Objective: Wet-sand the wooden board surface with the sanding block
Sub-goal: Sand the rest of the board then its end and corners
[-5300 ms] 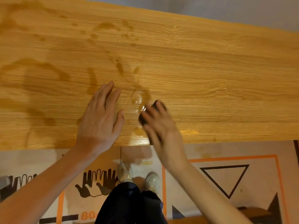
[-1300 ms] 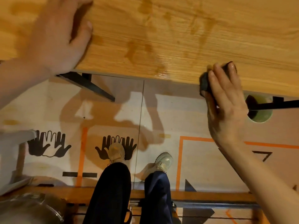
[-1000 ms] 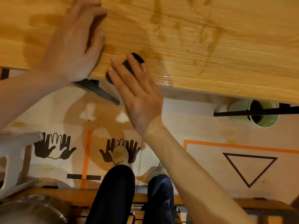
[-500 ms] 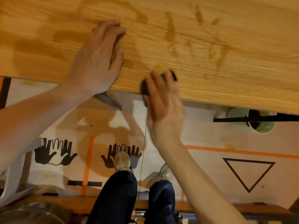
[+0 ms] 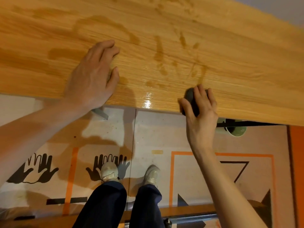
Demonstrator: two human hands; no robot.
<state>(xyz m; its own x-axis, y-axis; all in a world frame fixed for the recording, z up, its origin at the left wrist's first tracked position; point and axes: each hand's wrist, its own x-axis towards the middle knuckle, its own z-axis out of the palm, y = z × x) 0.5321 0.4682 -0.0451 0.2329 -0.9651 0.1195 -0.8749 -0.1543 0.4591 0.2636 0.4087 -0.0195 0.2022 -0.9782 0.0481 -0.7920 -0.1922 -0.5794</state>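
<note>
The right hand [image 5: 199, 111] curls its fingers over the dark sanding block [image 5: 190, 100], gripping it and pressing it onto the wooden board [image 5: 230, 63] at its near edge. The left hand [image 5: 93, 76] lies flat, fingers loosely together, on the board near that same edge, well apart from the block. Wet streaks [image 5: 160, 53] darken the wood between them.

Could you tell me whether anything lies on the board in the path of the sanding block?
Nothing visible blocks it. The right hand holds the sanding block at the board's near edge; only wet patches lie ahead. The left hand rests flat, off to its left.
</note>
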